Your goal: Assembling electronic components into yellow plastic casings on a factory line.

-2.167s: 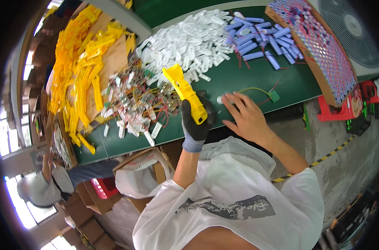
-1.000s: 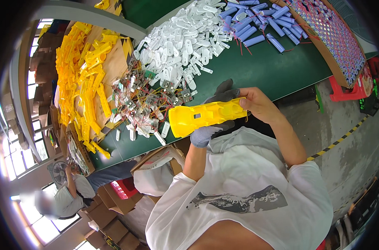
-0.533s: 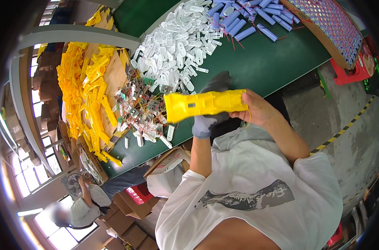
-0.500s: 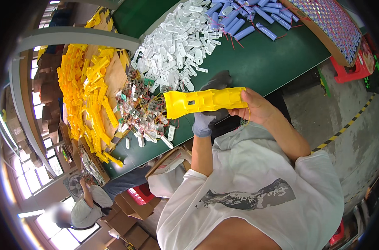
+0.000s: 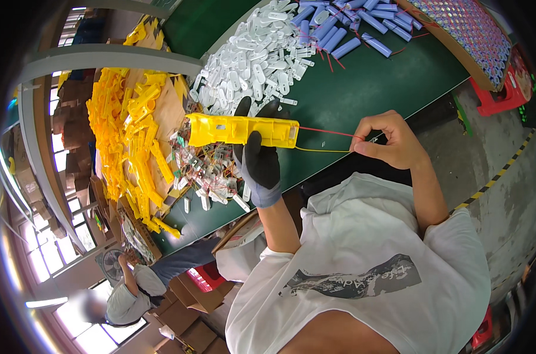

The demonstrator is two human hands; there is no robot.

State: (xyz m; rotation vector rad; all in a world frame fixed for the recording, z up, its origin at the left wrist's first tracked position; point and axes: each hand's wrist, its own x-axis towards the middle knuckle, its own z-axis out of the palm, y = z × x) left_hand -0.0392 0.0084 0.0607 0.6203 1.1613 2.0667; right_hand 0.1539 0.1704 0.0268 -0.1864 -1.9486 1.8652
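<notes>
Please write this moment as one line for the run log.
left hand: gloved, grips long yellow plastic casing | right hand: bare, pinches thin red and yellow wires from casing end | green table

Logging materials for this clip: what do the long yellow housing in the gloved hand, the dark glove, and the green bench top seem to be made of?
The long yellow housing looks like moulded plastic: uniform colour, slight sheen, crisp cut-out slots. The dark glove on the left hand appears to be knitted fabric, possibly coated; it is matte with a bluish cuff. The green bench top seems to be a smooth matte mat or painted surface; which one cannot be told.
</notes>
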